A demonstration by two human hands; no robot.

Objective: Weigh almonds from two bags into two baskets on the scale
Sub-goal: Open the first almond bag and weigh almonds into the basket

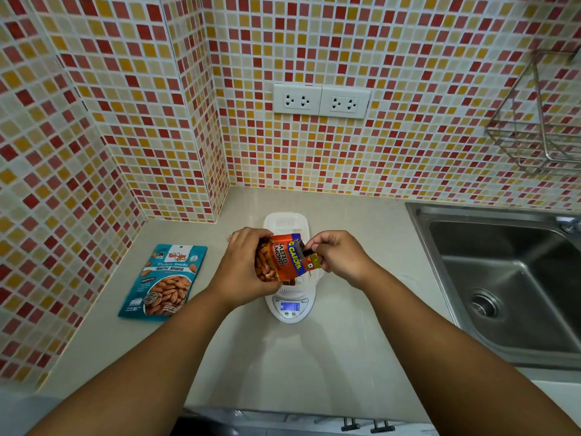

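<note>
Orange bag (284, 258) sideways, mouth rightward

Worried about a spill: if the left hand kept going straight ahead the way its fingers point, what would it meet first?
Probably the far white basket behind the scale; the left hand, gripping the orange almond bag, points toward it. Depth is unclear, so it might pass above.

Scale (290, 306) ctr on counter (345, 341); 2nd bag (163, 280) to left, sink (503, 278) right.
</note>
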